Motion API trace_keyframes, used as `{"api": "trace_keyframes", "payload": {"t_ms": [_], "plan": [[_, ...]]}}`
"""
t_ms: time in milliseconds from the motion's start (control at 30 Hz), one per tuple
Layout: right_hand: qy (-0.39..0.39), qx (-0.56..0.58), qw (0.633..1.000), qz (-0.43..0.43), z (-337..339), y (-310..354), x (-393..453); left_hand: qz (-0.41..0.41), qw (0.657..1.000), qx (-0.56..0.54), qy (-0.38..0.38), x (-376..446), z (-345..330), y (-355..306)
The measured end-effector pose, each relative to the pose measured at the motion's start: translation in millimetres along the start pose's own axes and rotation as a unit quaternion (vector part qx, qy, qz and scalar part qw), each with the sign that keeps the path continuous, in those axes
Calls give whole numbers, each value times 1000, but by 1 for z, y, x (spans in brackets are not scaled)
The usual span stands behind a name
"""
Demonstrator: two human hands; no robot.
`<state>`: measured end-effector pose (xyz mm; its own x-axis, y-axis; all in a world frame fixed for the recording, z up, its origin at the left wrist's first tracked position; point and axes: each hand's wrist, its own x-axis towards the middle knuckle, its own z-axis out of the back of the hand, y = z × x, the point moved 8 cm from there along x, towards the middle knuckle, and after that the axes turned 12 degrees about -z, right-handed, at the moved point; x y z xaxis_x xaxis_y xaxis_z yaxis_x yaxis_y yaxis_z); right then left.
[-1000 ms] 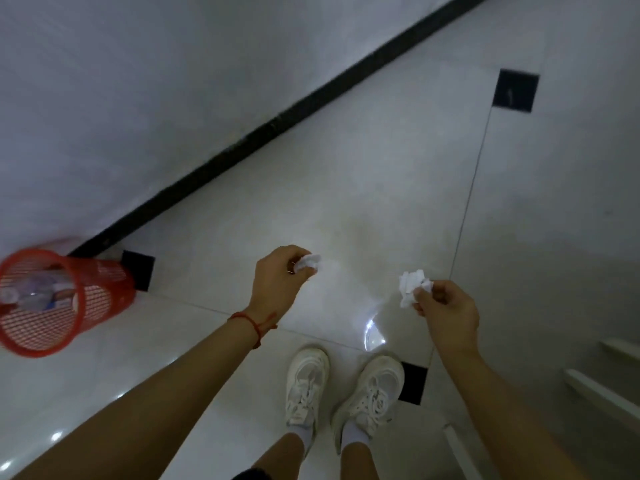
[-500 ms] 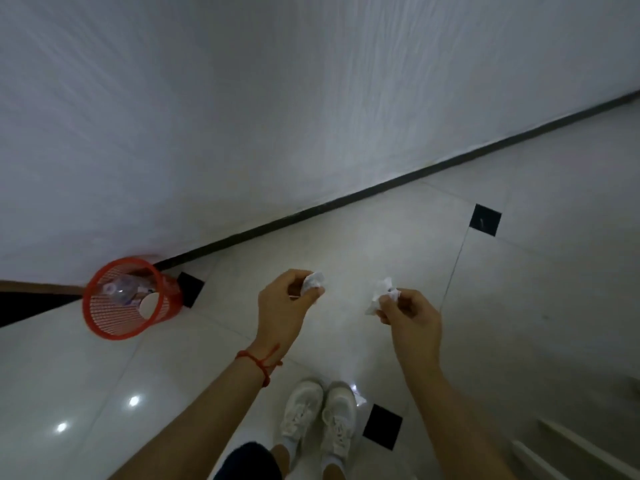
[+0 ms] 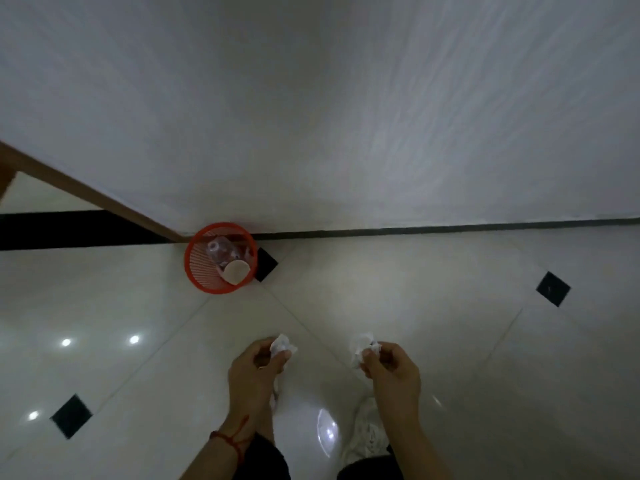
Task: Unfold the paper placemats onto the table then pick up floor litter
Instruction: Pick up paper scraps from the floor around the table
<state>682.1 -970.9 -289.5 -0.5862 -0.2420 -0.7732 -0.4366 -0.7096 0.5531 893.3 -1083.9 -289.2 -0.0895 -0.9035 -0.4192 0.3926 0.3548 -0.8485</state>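
Note:
My left hand (image 3: 256,370) pinches a small crumpled white paper ball (image 3: 281,345) between thumb and fingers; a red string bracelet circles that wrist. My right hand (image 3: 393,370) pinches a second crumpled white paper scrap (image 3: 363,348) at its fingertips. Both hands hover side by side above the glossy floor, near the bottom middle of the view. A red mesh waste basket (image 3: 204,284) stands on the floor ahead and to the left, against the wall, with a clear plastic bottle and a white cup inside.
A white wall with a black skirting (image 3: 433,231) fills the upper view. A brown door-frame edge (image 3: 86,195) runs diagonally at left. The floor is pale tile with small black inset squares (image 3: 553,288). My white shoes (image 3: 367,434) show beneath my hands.
The view has swung left toward the wall, so the red basket now lies ahead of me near the centre. Both hands still hold their paper scraps, now lower in view.

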Motion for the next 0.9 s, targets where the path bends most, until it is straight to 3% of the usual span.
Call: {"api": "trace_keyframes", "payload": {"t_ms": [300, 433, 667, 733, 900], "plan": [[85, -135, 986, 50, -246, 58, 33, -7, 996, 76, -39, 164, 151, 38], [94, -167, 980, 44, -327, 65, 71, 55, 995, 47, -73, 223, 185, 83], [71, -223, 972, 3, -407, 37, 131, 151, 984, -35, -90, 294, 175, 179], [81, -221, 972, -12, -423, 30, 139, 162, 983, -31, -84, 304, 167, 191], [106, -242, 964, -29, -425, 20, 141, 235, 959, -144, -72, 310, 151, 193]]}}
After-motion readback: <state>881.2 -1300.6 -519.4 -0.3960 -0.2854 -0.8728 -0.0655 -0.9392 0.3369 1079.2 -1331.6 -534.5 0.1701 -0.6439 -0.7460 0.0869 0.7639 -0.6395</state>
